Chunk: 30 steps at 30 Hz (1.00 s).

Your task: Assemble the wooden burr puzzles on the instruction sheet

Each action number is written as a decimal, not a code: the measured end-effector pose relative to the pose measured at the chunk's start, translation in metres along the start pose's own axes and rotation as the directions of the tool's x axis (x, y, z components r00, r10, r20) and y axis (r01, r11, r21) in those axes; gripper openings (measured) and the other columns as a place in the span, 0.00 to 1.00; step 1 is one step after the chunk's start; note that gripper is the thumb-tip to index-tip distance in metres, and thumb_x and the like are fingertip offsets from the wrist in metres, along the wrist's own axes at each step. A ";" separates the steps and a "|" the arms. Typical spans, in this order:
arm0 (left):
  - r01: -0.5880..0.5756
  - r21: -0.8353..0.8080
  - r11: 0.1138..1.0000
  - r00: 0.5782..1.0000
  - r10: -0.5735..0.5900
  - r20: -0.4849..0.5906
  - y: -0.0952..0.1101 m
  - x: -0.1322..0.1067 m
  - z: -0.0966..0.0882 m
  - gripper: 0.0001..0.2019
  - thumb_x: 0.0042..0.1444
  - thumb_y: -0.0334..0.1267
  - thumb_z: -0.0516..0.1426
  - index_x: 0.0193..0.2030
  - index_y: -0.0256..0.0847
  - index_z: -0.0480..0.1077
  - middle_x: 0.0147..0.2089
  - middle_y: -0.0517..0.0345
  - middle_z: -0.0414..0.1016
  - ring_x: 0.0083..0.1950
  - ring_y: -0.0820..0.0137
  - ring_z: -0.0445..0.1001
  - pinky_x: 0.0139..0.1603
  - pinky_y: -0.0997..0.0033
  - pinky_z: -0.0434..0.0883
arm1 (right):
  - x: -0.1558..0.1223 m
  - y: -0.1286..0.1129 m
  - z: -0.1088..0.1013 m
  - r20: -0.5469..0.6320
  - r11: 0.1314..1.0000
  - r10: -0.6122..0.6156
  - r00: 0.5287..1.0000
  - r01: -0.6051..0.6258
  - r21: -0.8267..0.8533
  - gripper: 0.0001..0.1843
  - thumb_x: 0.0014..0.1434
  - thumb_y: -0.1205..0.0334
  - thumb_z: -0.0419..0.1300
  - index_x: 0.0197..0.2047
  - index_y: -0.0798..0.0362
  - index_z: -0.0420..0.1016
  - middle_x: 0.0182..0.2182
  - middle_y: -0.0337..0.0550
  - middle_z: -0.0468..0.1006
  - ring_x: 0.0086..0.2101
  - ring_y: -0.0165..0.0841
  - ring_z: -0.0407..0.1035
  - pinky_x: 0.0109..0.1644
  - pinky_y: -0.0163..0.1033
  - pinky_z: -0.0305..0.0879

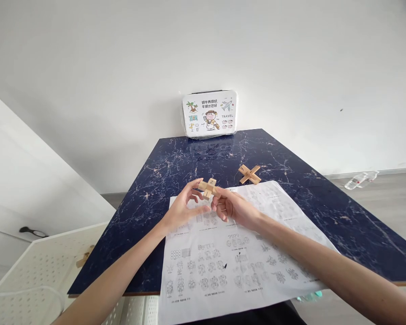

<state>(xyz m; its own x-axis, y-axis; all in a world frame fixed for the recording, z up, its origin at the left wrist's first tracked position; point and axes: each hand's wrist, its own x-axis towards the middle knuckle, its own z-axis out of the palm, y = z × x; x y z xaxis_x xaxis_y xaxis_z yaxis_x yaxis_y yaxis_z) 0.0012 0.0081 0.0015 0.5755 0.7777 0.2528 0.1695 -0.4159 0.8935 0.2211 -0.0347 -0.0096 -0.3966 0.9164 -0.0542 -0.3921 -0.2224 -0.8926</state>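
A small cross-shaped wooden puzzle (209, 188) of interlocking blocks, with dark markings on its faces, is held up over the paper sheet. My right hand (235, 206) pinches its right end, the thumb on top and the other fingers curled beneath. On the other side, my left hand (184, 205) has its fingers curved around the left arm of the puzzle, the thumb stretched below it. Where the left fingers meet the wood is partly hidden. Beyond my right hand, a second flat wooden cross (249, 174) with a marking lies on the table.
A large printed sheet with line diagrams (203, 289) covers the near part of the dark blue marbled table (149, 180). At the far edge a white cartoon-printed case (210, 114) leans on the wall. Left, a wooden piece (85, 257) lies on a perforated cream surface (50, 262).
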 end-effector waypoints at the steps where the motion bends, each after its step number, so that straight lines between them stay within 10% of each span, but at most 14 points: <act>1: 0.023 0.012 1.000 0.999 -0.022 -0.029 -0.003 0.001 0.000 0.36 0.59 0.50 0.69 0.70 0.50 0.61 0.62 0.47 0.73 0.53 0.62 0.76 0.56 0.56 0.74 | 0.002 0.001 -0.003 -0.055 0.996 0.006 0.998 -0.001 0.091 0.22 0.67 0.43 0.63 0.33 0.53 0.77 0.31 0.43 0.80 0.20 0.27 0.64 0.22 0.34 0.64; 10: 0.079 0.248 0.966 0.996 -0.064 -0.068 -0.019 0.008 -0.011 0.21 0.65 0.53 0.61 0.57 0.42 0.71 0.50 0.50 0.78 0.46 0.64 0.78 0.48 0.61 0.76 | 0.007 0.009 -0.013 -0.304 0.873 0.054 0.951 0.103 0.476 0.13 0.68 0.50 0.60 0.41 0.53 0.76 0.37 0.45 0.83 0.19 0.25 0.63 0.18 0.30 0.67; 15: 0.120 0.351 0.929 0.993 -0.118 -0.028 -0.019 0.012 -0.018 0.16 0.68 0.51 0.58 0.52 0.43 0.75 0.45 0.54 0.80 0.44 0.65 0.78 0.43 0.65 0.74 | -0.003 0.008 0.005 -0.012 1.000 0.005 1.000 -0.005 0.011 0.15 0.64 0.50 0.66 0.36 0.52 0.74 0.32 0.40 0.79 0.21 0.26 0.68 0.20 0.31 0.65; 20: 0.057 0.389 0.919 0.998 -0.061 -0.002 -0.018 0.013 -0.018 0.13 0.69 0.48 0.57 0.50 0.43 0.76 0.45 0.54 0.81 0.42 0.66 0.78 0.43 0.66 0.73 | -0.006 0.016 0.009 0.159 0.840 -0.063 0.985 0.138 -0.525 0.19 0.71 0.47 0.59 0.32 0.50 0.71 0.23 0.37 0.77 0.19 0.28 0.70 0.25 0.34 0.67; 30: -0.100 0.497 0.862 0.994 0.110 0.010 -0.016 0.010 -0.016 0.09 0.70 0.42 0.57 0.49 0.42 0.76 0.45 0.54 0.81 0.42 0.67 0.78 0.44 0.67 0.73 | 0.016 0.014 -0.012 0.167 0.773 -0.091 0.982 0.176 -0.610 0.20 0.72 0.46 0.57 0.34 0.51 0.70 0.21 0.35 0.76 0.17 0.27 0.67 0.22 0.33 0.65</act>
<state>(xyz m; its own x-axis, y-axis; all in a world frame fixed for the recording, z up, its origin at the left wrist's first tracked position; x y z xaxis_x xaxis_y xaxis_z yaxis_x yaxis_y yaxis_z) -0.0084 0.0302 -0.0045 0.5985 0.7227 0.3457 0.4863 -0.6706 0.5602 0.2193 -0.0186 -0.0285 -0.4923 0.8643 0.1032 0.1333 0.1921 -0.9723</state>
